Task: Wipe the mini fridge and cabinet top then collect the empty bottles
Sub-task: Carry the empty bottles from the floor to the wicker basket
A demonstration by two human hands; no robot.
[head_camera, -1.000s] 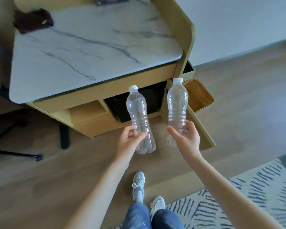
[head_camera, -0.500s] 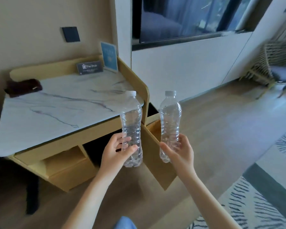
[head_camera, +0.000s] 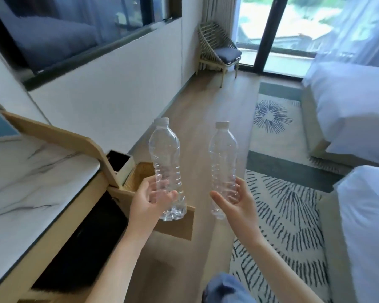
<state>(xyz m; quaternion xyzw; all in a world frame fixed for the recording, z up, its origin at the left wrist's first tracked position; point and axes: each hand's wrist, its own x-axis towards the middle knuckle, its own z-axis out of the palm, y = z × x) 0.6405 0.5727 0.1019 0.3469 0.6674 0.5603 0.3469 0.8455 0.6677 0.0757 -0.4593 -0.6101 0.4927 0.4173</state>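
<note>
I hold two empty clear plastic bottles with white caps, both upright in front of me. My left hand (head_camera: 148, 201) grips the lower part of the left bottle (head_camera: 165, 149). My right hand (head_camera: 234, 201) grips the lower part of the right bottle (head_camera: 223, 154). The marble cabinet top (head_camera: 31, 176) lies at the left, with the dark mini fridge opening (head_camera: 83, 243) below it. The wooden cabinet door (head_camera: 177, 226) stands open behind the left bottle.
A woven basket (head_camera: 140, 173) and a small open box (head_camera: 118, 160) sit beside the cabinet. A patterned rug (head_camera: 289, 204) covers the floor at right. Two white beds (head_camera: 359, 110) line the right side. A chair (head_camera: 219, 51) stands by the glass door.
The view has swung right, away from the cabinet toward the room with beds and window. Both hands still hold their bottles upright, now over the floor rather than in front of the cabinet.
</note>
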